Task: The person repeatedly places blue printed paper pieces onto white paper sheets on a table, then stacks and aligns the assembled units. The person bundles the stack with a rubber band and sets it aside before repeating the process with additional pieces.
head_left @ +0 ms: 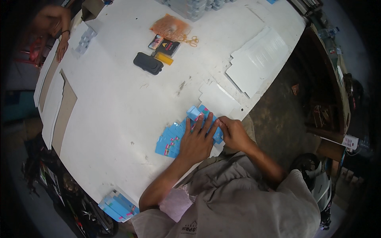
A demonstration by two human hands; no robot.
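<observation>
My left hand [198, 141] lies with its fingers spread on several overlapping blue printed cardboard pieces [168, 143], fanned out on the table close to my body. Its fingertips rest across the pieces toward the right end of the fan, where a light-blue folded flap [193, 112] sticks up. At that right end, my right hand [235, 133] is closed, thumb and fingers pinching the edge of a blue cardboard piece. The pinched edge itself is mostly hidden by the fingers. A white die-cut card [216, 98] lies just beyond both hands.
A white card stack [260, 59] lies at the far right. Farther back are a dark case [148, 63], yellow item [163, 58], black box [170, 48], orange bag [170, 25], scissors [193, 41] and plastic trays [194, 10]. More blue pieces [118, 205] sit front left. Another person's hand [62, 48] rests far left.
</observation>
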